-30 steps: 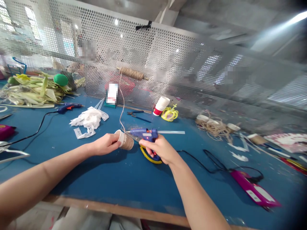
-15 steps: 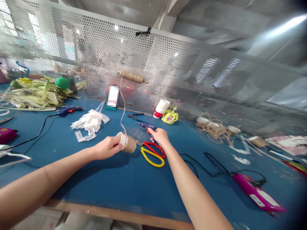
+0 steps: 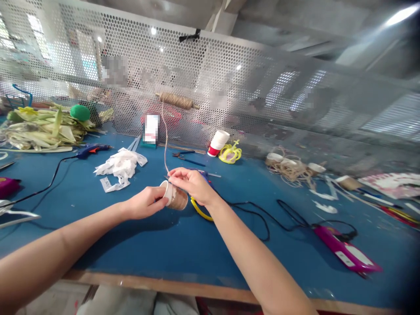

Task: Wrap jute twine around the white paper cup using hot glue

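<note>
My left hand [image 3: 146,203] is closed round the rim end of a paper cup [image 3: 178,198], which lies tilted on its side and is mostly wrapped in brown twine. Over the cup, my right hand [image 3: 192,183] pinches the twine [image 3: 166,151] close to the cup's rim. That strand runs up to a twine spool [image 3: 177,100] at the perforated screen. Beneath my right wrist, the yellow handle of the scissors [image 3: 201,211] shows; their other parts are hidden. A blue glue gun [image 3: 205,175] lies on the table behind my right hand, partly covered.
White plastic strips [image 3: 121,166] and another glue gun [image 3: 93,150] lie to the left, near corn husks [image 3: 39,129]. Stacked cups [image 3: 218,142], a yellow crown-shaped piece [image 3: 230,153] and pliers [image 3: 188,158] stand or lie behind. Cords lead right to a magenta power strip [image 3: 348,249].
My right hand has let go of the glue gun, now on the table, and moved left to take hold of the twine at the cup. My left hand still holds the cup.
</note>
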Demonstrator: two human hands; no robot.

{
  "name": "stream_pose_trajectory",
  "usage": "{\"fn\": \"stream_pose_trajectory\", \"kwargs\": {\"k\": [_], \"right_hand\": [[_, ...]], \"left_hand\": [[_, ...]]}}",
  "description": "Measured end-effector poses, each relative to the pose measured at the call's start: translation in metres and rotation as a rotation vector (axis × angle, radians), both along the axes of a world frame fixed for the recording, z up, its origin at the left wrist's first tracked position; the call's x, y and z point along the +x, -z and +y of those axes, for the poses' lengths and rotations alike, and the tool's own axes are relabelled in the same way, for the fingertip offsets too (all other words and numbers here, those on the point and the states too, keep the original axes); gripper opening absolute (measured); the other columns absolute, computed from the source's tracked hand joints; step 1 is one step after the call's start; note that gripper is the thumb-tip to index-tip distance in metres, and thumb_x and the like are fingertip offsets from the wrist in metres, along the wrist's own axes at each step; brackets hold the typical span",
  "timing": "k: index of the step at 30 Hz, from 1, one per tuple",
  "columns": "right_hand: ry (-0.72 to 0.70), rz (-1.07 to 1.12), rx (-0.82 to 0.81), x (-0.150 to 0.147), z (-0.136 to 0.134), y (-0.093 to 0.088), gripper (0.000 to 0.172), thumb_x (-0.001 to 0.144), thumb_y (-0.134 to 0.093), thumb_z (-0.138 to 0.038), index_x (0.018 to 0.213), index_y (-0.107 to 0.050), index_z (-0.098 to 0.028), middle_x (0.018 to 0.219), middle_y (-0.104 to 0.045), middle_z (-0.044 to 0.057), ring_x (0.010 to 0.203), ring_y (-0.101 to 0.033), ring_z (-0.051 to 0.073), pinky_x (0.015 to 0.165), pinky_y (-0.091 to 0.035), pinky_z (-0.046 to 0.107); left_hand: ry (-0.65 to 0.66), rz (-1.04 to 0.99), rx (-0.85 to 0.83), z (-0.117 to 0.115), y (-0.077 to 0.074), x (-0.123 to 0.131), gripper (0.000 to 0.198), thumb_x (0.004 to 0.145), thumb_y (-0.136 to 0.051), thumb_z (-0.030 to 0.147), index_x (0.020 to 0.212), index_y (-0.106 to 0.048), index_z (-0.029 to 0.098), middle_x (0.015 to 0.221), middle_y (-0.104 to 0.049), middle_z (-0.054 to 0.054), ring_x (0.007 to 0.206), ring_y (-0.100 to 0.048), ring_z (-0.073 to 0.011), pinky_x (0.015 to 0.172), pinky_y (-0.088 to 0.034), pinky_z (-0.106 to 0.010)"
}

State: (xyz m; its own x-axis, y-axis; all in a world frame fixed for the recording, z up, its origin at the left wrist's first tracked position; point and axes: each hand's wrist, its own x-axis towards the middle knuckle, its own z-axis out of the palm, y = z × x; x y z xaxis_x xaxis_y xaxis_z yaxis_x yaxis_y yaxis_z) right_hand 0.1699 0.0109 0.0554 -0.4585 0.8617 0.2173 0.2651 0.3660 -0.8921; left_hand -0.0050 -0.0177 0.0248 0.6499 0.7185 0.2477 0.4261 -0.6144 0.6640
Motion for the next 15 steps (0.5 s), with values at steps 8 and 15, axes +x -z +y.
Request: {"fn": "stream_pose_trajectory", "kwargs": {"k": [8, 15], "right_hand": [[0.159, 0.165, -0.076, 0.009, -0.018, -0.005, 0.019, 0.068, -0.062, -0.033, 0.076, -0.061, -0.016, 0.082, -0.062, 0.002, 0.08, -0.055, 0.012, 0.078, -0.04, 0.027], [0.255, 0.132, -0.076, 0.009, -0.014, 0.0, 0.023, 0.065, -0.064, -0.036, 0.074, -0.06, -0.015, 0.072, -0.061, 0.0, 0.068, -0.054, 0.011, 0.072, -0.042, 0.027]], "left_hand": [[-0.044, -0.156, -0.264, 0.003, 0.002, -0.002, 0.034, 0.084, -0.033, 0.034, 0.081, -0.055, 0.008, 0.068, -0.051, -0.001, 0.063, -0.043, -0.0112, 0.059, -0.039, -0.022], [0.013, -0.151, -0.274, -0.004, -0.002, 0.0, 0.032, 0.083, -0.036, 0.034, 0.079, -0.054, 0.009, 0.071, -0.051, -0.002, 0.065, -0.044, -0.0121, 0.063, -0.04, -0.023]]}}
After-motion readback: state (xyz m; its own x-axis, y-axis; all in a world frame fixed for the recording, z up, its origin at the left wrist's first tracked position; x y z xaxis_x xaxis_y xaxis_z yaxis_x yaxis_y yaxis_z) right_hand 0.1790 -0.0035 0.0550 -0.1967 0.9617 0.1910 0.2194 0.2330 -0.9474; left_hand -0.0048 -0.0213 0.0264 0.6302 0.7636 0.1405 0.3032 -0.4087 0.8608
